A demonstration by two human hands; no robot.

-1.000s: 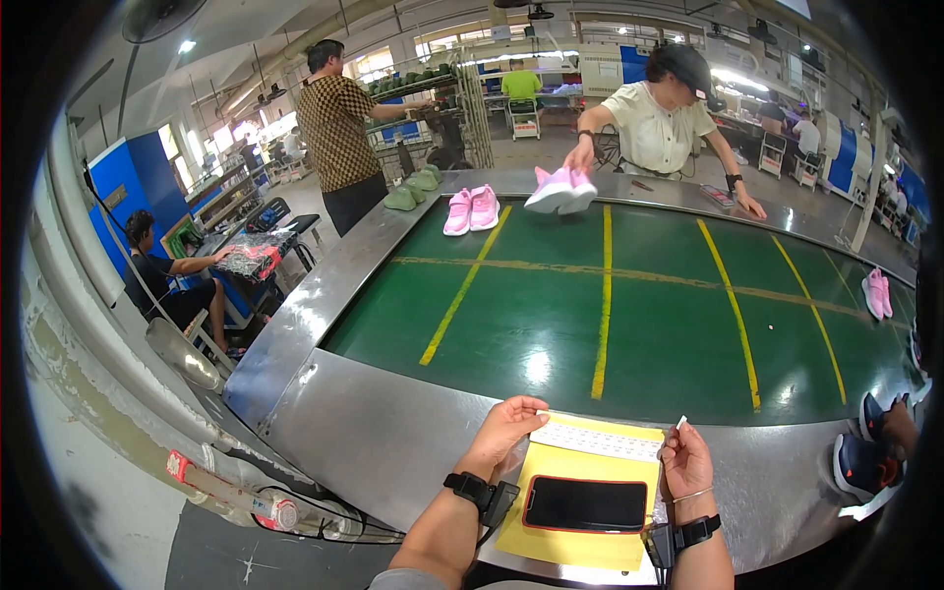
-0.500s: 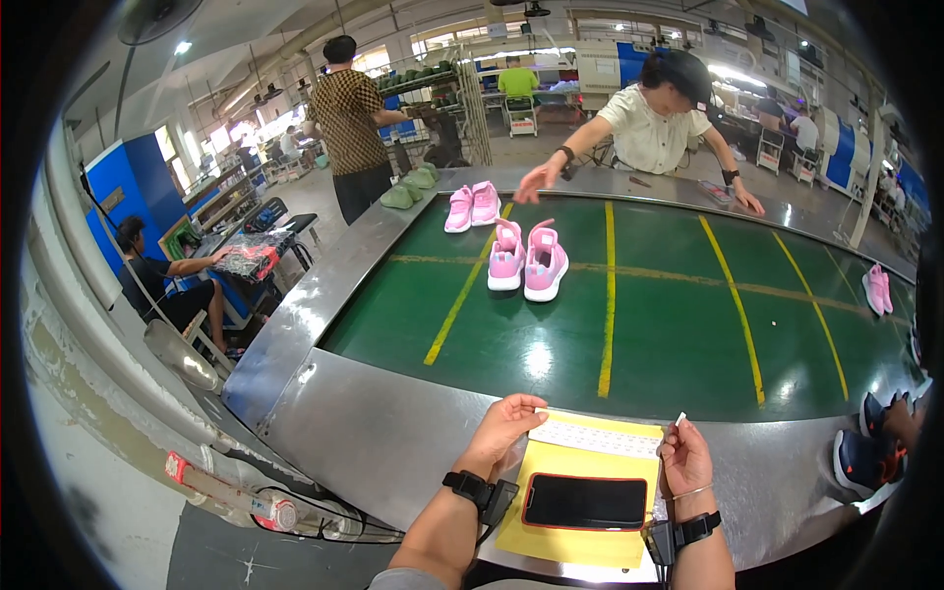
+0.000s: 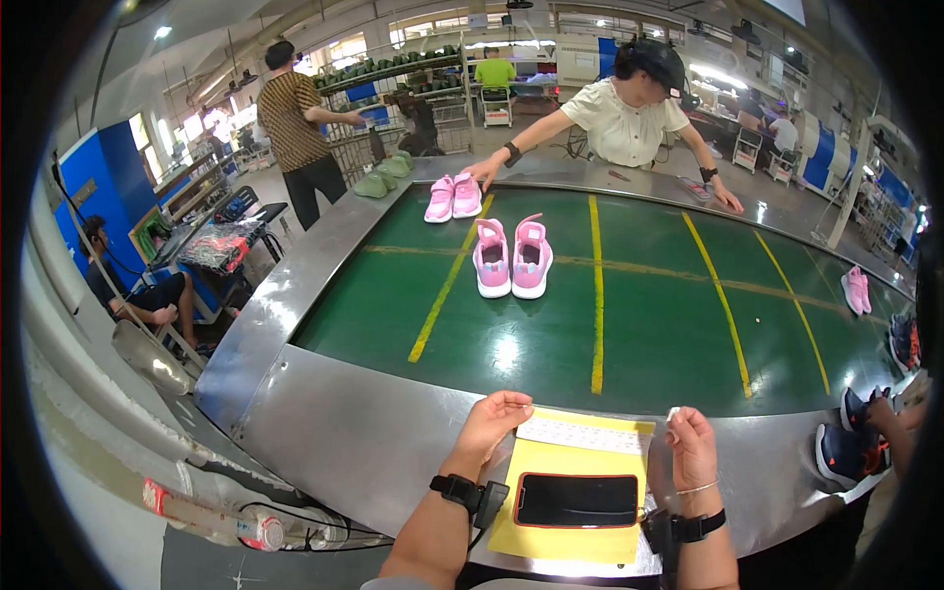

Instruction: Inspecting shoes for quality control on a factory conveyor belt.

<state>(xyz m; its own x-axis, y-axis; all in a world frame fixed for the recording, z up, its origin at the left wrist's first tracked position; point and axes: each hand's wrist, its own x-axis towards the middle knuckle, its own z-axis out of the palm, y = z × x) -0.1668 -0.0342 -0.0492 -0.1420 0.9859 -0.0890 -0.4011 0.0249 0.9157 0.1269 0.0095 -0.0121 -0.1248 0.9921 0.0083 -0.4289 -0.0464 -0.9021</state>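
Near the lower middle of the frame, we see a white label strip point(image 3: 583, 433) lying across the top of a yellow sheet point(image 3: 575, 459) on the metal counter point(image 3: 393, 423), between the person's two hands. The left grip point(image 3: 489, 423) has thumb and forefinger pressed together at the strip's upper left corner, pinching it. The right grip point(image 3: 693, 447) is just beside the strip's right end but apart from it, pinching a small white piece point(image 3: 673, 414) at its fingertips. Just below the strip, a red-edged phone point(image 3: 577, 500) rests on the yellow sheet, its screen dark.

We find the strip's pinched corner hidden by the fingers, and most of the small piece too. Both forearms are cut off at the lower edge. At the right edge, a co-worker's hand point(image 3: 893, 423) partly covers some dark shoes point(image 3: 846, 454), which run into the black rim. Toward the upper left, a second worker's hand point(image 3: 484, 173) touches the pink shoes point(image 3: 453, 198) on the green belt point(image 3: 669, 324).

Rows of fine dark print run along the strip, too small for us to read.
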